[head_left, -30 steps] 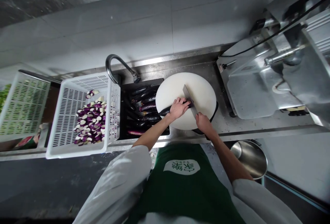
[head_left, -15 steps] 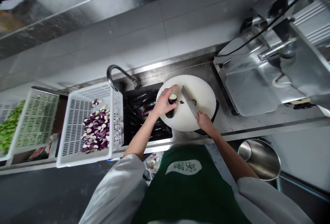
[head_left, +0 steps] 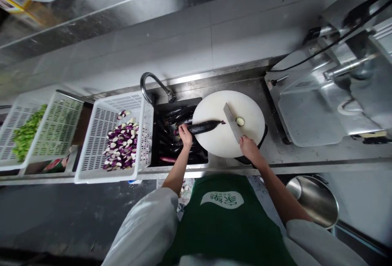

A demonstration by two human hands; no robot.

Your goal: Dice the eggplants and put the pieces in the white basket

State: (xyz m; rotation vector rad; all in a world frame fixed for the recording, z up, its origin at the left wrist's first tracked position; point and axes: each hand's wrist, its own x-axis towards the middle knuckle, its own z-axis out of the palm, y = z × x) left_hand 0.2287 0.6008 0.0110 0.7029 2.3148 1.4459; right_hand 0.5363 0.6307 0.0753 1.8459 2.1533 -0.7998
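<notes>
Eggplant (head_left: 203, 127) gripped by left hand (head_left: 185, 135) looks uncut, right hand (head_left: 248, 148) clasps knife (head_left: 232, 121); basket (head_left: 93, 139) holds chunks (head_left: 122, 145), sink (head_left: 180, 104) whole eggplants (head_left: 183, 113).

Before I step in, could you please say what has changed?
The left hand has moved left to the edge of the cutting board and holds an eggplant, stem end now pointing right. A slice right of the knife is now in full view. The right hand still grips the knife.
</notes>
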